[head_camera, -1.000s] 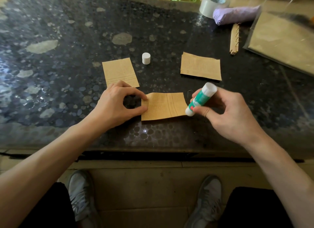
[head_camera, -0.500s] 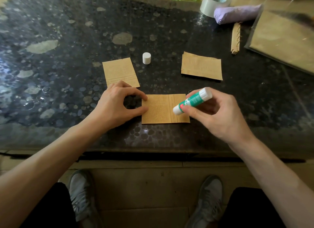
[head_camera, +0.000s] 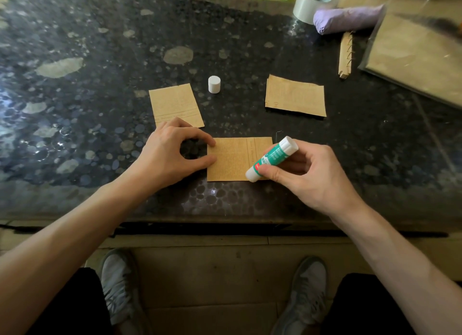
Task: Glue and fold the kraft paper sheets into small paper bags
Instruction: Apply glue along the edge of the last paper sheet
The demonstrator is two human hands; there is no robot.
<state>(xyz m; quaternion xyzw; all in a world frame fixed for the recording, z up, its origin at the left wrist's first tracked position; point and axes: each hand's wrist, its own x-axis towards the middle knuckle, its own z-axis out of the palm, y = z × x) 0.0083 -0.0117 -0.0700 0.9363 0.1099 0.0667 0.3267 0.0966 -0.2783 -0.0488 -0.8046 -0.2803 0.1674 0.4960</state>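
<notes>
From the head view, a dark speckled stone surface (head_camera: 100,59) carries the work. A brown paper sheet (head_camera: 230,159) lies flat near its near edge, between the two hands. The left hand (head_camera: 172,154) rests at the sheet's left edge. Its thumb and forefinger are bent and apart, and their tips press down on the paper. The other fingers are tucked under.

The right hand (head_camera: 307,177) pinches a green and white glue stick (head_camera: 272,158) between thumb and fingers. The stick is tilted, with its lower tip on the near right part of the sheet.

Farther off on the left lies a folded paper piece (head_camera: 175,104), just beyond the left hand. A white cap (head_camera: 214,84) stands upright beside it. To the right of the cap lies a small stack of paper (head_camera: 296,97). At the far right are a tape roll (head_camera: 312,3) and a purple bundle (head_camera: 347,18) touching it.
</notes>
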